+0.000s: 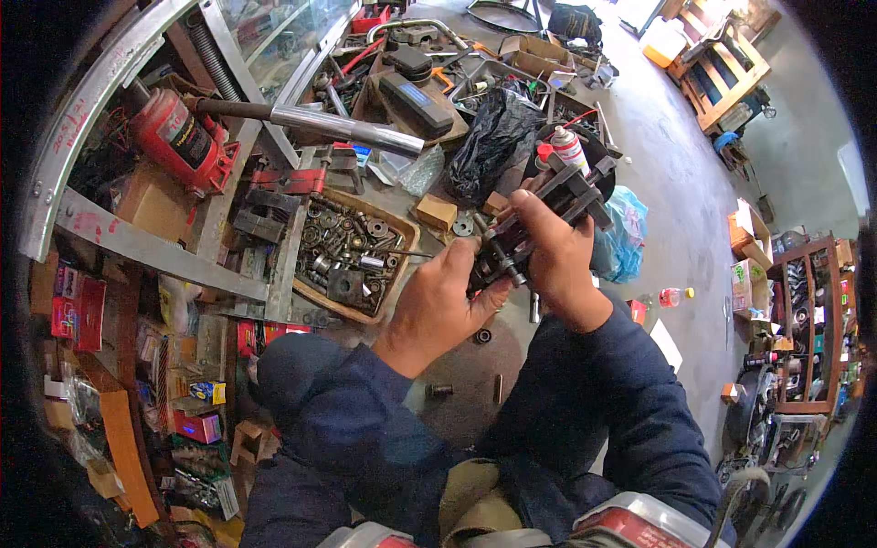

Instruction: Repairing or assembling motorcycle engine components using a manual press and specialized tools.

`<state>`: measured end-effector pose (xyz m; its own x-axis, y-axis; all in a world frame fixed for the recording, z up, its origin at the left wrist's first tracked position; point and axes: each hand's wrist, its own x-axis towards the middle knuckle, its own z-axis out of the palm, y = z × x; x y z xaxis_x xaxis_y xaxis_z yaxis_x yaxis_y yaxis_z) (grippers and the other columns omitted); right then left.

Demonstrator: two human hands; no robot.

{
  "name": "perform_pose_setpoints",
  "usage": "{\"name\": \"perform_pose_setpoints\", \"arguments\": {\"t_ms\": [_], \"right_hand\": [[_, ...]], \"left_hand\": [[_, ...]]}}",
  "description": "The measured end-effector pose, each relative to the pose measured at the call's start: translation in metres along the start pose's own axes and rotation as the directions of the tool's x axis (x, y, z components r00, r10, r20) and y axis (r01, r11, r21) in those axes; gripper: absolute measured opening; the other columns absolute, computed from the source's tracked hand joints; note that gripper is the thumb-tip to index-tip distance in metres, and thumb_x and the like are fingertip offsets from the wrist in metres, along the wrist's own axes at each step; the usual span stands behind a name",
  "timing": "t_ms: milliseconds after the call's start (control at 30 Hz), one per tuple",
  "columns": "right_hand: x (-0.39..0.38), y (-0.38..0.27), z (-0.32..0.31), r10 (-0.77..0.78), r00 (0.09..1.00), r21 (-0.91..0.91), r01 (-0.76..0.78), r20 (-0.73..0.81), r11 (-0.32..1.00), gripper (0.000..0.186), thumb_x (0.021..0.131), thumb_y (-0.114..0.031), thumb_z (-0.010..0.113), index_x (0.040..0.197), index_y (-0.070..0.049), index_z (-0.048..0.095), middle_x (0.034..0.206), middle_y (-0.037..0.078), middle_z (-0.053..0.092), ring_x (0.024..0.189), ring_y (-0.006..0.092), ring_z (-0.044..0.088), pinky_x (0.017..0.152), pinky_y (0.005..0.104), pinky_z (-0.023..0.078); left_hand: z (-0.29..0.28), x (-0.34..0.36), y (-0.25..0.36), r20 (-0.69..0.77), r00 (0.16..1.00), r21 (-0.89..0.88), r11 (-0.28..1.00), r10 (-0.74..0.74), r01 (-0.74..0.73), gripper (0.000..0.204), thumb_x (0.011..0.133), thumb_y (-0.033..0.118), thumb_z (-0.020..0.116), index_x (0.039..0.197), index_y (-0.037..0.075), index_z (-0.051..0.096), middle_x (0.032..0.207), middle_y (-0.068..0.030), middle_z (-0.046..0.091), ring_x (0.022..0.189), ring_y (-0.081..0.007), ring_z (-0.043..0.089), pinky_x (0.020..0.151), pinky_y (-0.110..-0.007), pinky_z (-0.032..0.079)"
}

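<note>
In front of my body, both hands hold a dark metal clamp-like tool [568, 194] with parallel bars and bolts; its exact kind I cannot make out. My left hand [429, 306] grips the near-left end, thumb and fingers closed round it. The thumb of my right hand [559, 265] lies along the upper side, its other fingers partly hidden beneath. On the floor below are a small ring [483, 336], a short dark bolt-like part [438, 390] and a thin metal pin [499, 388]. A tray [403, 274] of loose metal parts stands to the left of my hands.
A metal frame [155, 251] with a red bottle jack [178, 137] and a long steel tube [352, 128] rises at the left. Beyond my hands lie a black plastic bag [493, 137] and a spray can [568, 146]. A blue plastic bag [626, 233] lies right, shelving [804, 320] farther right.
</note>
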<state>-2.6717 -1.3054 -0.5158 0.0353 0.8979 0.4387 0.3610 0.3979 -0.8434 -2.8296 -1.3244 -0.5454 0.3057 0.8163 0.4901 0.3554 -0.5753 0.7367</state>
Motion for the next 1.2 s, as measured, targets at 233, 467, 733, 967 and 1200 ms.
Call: {"name": "perform_pose_setpoints", "arguments": {"t_ms": [233, 467, 733, 967, 1200], "right_hand": [[0.011, -0.019, 0.0, 0.179, 0.971, 0.538, -0.239, 0.161, 0.809, 0.04, 0.091, -0.033, 0.06, 0.114, -0.001, 0.055, 0.09, 0.008, 0.066, 0.084, 0.017, 0.064, 0.077, 0.0304, 0.05], [0.013, -0.014, -0.013, 0.225, 0.933, 0.373, -0.322, 0.28, 0.87, 0.034, 0.092, -0.032, 0.062, 0.105, -0.001, 0.059, 0.085, 0.002, 0.063, 0.076, 0.009, 0.057, 0.068, 0.0261, 0.047], [0.01, -0.007, -0.022, 0.067, 0.901, 0.131, -0.136, 0.429, 0.982, 0.055, 0.102, -0.045, 0.032, 0.075, 0.0, 0.048, 0.066, 0.002, 0.046, 0.063, 0.0107, 0.04, 0.057, 0.0284, 0.036], [0.0, -0.013, -0.007, 0.157, 0.882, 0.225, -0.28, 0.444, 0.933, 0.044, 0.101, -0.032, 0.043, 0.085, 0.005, 0.058, 0.064, 0.004, 0.052, 0.066, 0.0071, 0.041, 0.057, 0.0284, 0.04], [0.006, -0.019, -0.009, -0.161, 0.942, -0.05, 0.183, 0.294, 0.982, 0.03, 0.097, -0.023, 0.052, 0.085, 0.004, 0.058, 0.066, 0.01, 0.056, 0.061, 0.0115, 0.049, 0.057, 0.0308, 0.042]], "left_hand": [[-0.003, -0.002, -0.005, 0.285, 0.908, -0.711, 0.567, -0.307, 0.416, 0.038, 0.094, 0.038, 0.056, 0.101, 0.001, 0.052, 0.074, -0.0074, 0.057, 0.057, -0.0159, 0.055, 0.052, -0.026, 0.042], [0.003, -0.014, 0.0, 0.604, 0.777, -0.797, -0.101, -0.18, 0.596, 0.055, 0.092, 0.056, 0.047, 0.105, 0.003, 0.05, 0.07, 0.0005, 0.046, 0.05, -0.0081, 0.04, 0.045, -0.023, 0.032], [-0.011, -0.006, -0.001, 0.594, 0.791, -0.745, -0.468, -0.143, 0.475, 0.058, 0.092, 0.061, 0.042, 0.104, 0.005, 0.051, 0.067, 0.0051, 0.041, 0.046, -0.006, 0.032, 0.042, -0.023, 0.024], [-0.011, -0.005, 0.004, 0.535, 0.797, -0.829, -0.357, -0.281, 0.43, 0.055, 0.092, 0.058, 0.043, 0.109, 0.007, 0.051, 0.07, 0.0071, 0.042, 0.044, -0.0029, 0.029, 0.037, -0.021, 0.018], [-0.014, -0.008, 0.0, 0.535, 0.82, -0.798, -0.441, -0.204, 0.411, 0.053, 0.095, 0.057, 0.036, 0.108, 0.008, 0.051, 0.072, 0.0055, 0.041, 0.049, -0.0047, 0.031, 0.042, -0.022, 0.024]]}}
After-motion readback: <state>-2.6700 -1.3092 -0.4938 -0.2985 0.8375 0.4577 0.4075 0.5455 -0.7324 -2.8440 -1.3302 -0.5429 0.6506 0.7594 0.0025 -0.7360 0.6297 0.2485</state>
